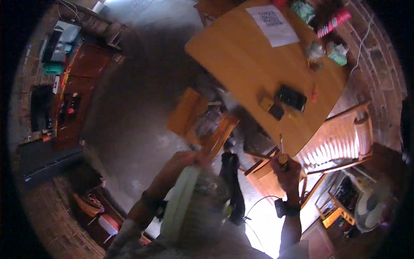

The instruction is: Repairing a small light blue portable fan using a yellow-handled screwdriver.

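Note:
My left hand (189, 159), blurred, is at the upper end of a pale, boxy casing (183, 205) with a ridged, greyish side, and appears to grip its edge. The casing is close in front of me and tilted; blur hides what kind it is. My right hand (288, 175) is closed around a screwdriver (282, 159) with a yellowish handle, its thin shaft pointing up and away near the table's corner. On the wooden table (241, 52) beyond lie a black box-like item (291, 98) and a smaller yellow-and-black item (272, 108).
A wooden stool (189, 114) stands left of the table. A slatted wooden chair (336, 140) is at the right. A printed sheet (274, 26), a red can (334, 22) and crumpled bags (336, 54) lie at the table's far side. A fan (373, 205) stands lower right; a cabinet (82, 77) lines the left wall.

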A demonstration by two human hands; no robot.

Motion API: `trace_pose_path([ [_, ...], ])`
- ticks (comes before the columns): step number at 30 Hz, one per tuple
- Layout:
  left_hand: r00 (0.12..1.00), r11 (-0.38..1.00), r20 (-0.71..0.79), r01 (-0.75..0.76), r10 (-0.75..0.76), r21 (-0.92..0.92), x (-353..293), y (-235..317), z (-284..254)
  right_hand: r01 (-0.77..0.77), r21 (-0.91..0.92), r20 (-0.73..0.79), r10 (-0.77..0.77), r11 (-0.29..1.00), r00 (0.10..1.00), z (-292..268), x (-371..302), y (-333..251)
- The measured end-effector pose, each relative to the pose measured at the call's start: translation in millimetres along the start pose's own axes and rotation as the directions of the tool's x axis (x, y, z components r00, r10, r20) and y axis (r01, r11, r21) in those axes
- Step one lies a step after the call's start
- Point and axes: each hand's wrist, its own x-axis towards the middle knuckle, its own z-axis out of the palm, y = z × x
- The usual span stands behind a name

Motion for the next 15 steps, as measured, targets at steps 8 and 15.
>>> trace_pose_path([
  [8, 0.905, 0.996, 0.419, -0.056, 0.081, -0.071, -27, -34, 33, 0.045, 0.599, -0.011, -0.048, 0.8, 0.999, 90, -193, -25],
  [15, 0.779, 0.975, 0.608, 0.218, -0.154, -0.033, -43, -69, 71, 0.122, 0.491, -0.289, 0.029, 0.863, 0.957, 112, -277, -11],
])
